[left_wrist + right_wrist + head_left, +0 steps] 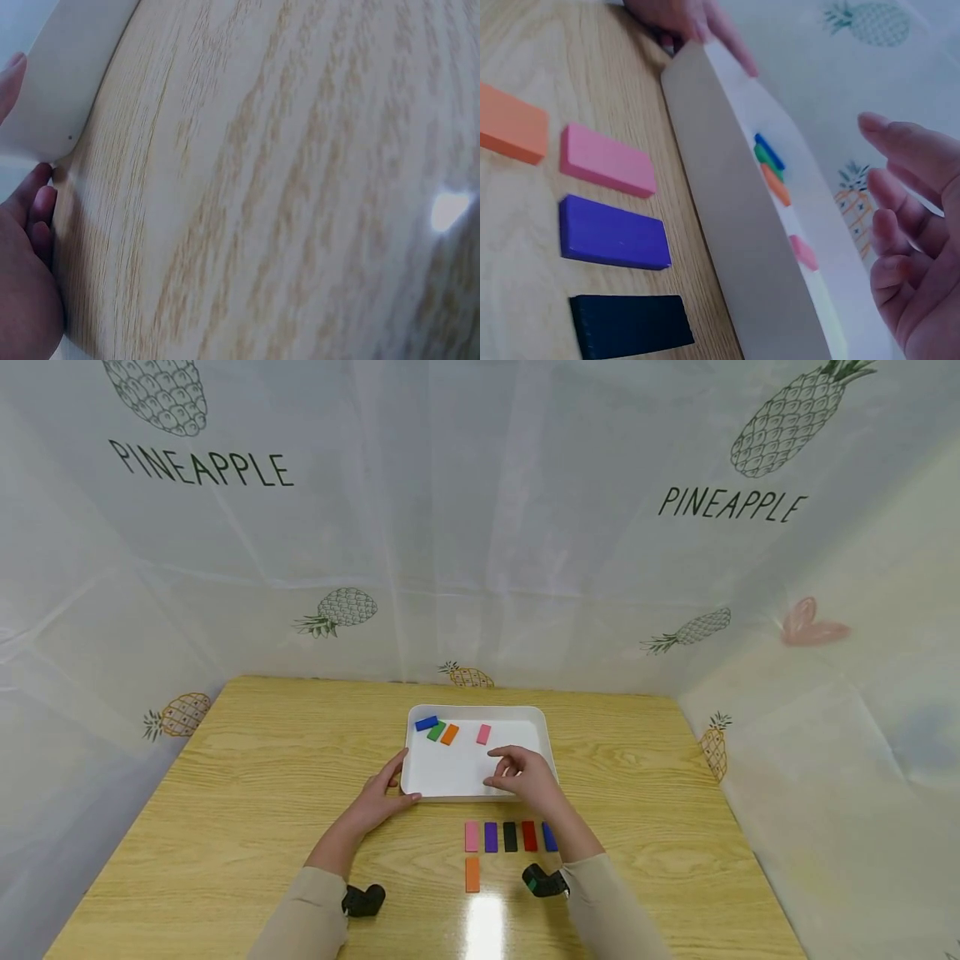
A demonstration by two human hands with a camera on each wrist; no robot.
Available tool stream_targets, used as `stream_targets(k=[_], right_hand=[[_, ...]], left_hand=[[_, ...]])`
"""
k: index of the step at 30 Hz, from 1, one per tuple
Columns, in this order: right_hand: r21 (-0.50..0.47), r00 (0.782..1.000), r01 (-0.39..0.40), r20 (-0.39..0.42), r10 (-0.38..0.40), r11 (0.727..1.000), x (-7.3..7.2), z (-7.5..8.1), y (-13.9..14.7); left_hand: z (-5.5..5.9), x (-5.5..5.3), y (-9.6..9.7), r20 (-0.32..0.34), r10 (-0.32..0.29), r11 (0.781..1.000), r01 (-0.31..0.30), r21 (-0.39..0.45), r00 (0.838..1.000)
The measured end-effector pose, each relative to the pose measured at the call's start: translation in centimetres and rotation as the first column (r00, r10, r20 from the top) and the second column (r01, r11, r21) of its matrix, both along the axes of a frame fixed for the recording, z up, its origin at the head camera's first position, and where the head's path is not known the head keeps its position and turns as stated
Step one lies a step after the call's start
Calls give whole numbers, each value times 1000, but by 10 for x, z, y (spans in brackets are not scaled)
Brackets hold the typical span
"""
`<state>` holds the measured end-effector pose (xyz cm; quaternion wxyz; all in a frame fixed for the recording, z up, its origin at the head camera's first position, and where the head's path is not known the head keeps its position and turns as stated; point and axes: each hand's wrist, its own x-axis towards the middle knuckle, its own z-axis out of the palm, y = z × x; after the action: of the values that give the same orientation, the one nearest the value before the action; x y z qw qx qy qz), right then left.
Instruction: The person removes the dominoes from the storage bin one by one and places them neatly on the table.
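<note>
A shallow white tray [476, 763] lies on the wooden table, with blue [427, 723], green [437, 732], orange [450, 735] and pink [483, 734] clay-like blocks in its back part. My left hand [378, 802] holds the tray's near left corner, thumb at the front wall and fingers along the left side. Over the tray's right half hovers my right hand [523, 777], thumb and index finger apart, other fingers loosely bent, nothing between them. In the right wrist view this hand [922, 232] appears beside the tray rim, with empty fingers.
In front of the tray, a row holds pink [472, 837], purple [491, 837], black [510, 837], red [529, 836] and blue [550, 837] blocks. An orange block [472, 875] lies below the pink one. Pineapple-printed sheeting [480, 527] hangs around the table [285, 760].
</note>
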<state>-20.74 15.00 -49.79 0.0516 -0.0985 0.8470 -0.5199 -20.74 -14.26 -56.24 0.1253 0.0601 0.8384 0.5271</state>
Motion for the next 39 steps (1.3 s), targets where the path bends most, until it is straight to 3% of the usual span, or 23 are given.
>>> stream_targets(k=[7,18,23,32,39], right_hand=[[35,997,48,51,-49,998,-29,-6,-2],[150,993,57,98,-72,987,-66,-20,-2],[189,991,60,108,-81,980,-75,-28,-3],[173,980,74,170,-104,982,-87,-43,-4],[226,983,58,156,-94,973,-94,-48,-6]], left_hand=[[1,0,0,2,3,1000,-3,4,1000],[2,2,0,-5,2,1000,-2,-4,1000],[2,3,0,-6,4,1000,-4,1,1000],[1,2,1,-11,8,1000,-8,8,1000],[0,1,-1,-17,11,1000,-11,12,1000]])
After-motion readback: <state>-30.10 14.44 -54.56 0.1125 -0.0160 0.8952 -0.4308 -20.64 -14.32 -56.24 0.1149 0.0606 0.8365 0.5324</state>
